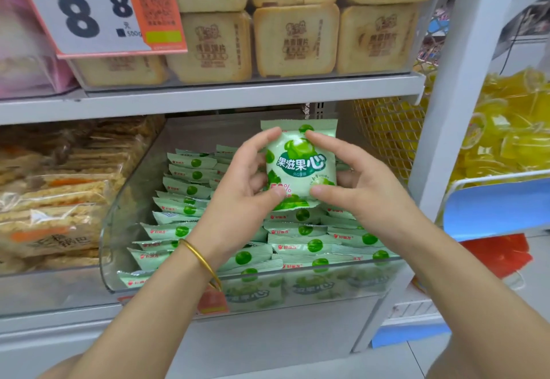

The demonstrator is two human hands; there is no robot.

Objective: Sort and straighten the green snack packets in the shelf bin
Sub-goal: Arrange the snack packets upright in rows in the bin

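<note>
A green snack packet (300, 164) is held upright above the clear shelf bin (119, 209), its printed face toward me. My left hand (241, 197) pinches its left side between thumb and fingers. My right hand (360, 188) pinches its right side, forefinger at the top and thumb near the bottom. Below them, several more green packets (184, 191) stand in overlapping rows that fill the bin from front to back. A gold bangle sits on my left wrist.
A shelf board (208, 98) runs just above the bin, carrying boxes of pale cakes (294, 39) and a price sign (89, 9). Wrapped crisp bars (53, 200) fill the bin to the left. A wire basket of yellow packets (393, 131) stands to the right.
</note>
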